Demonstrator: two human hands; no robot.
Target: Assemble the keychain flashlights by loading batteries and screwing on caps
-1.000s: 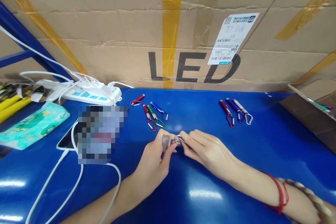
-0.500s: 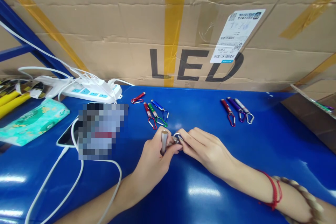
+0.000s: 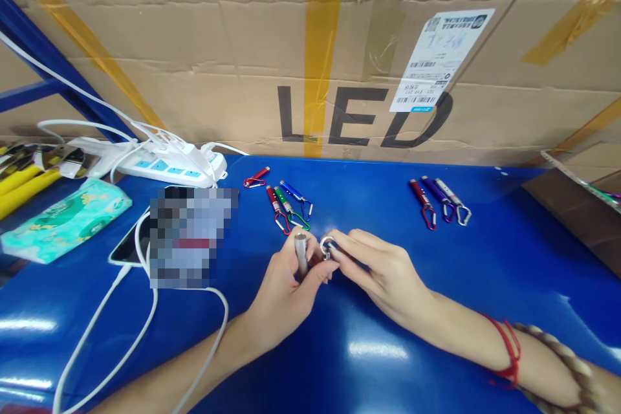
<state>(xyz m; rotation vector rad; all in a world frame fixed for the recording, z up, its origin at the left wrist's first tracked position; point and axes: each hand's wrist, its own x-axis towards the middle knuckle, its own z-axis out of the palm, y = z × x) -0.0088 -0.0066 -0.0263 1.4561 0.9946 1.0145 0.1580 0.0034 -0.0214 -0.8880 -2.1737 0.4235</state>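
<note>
My left hand (image 3: 286, 288) is closed round a small silver torch tube (image 3: 301, 252), held upright over the blue table (image 3: 369, 362). My right hand (image 3: 376, 268) pinches a small silver ring-shaped end piece (image 3: 326, 246) right beside the tube's top. Behind the hands lie red, green and blue keychain torches (image 3: 287, 206) with carabiner clips. A second group of red, purple and silver torches (image 3: 439, 199) lies at the right.
A large cardboard box marked LED (image 3: 310, 52) walls off the back. A white power strip (image 3: 169, 165) with cables, a phone (image 3: 127, 246), a pixelated patch (image 3: 187, 236) and a green tissue pack (image 3: 63, 220) lie at the left. Another box (image 3: 577, 207) stands at the right.
Both hands have shifted slightly away from me with the tube and ring. The tube now stands a little more upright.
</note>
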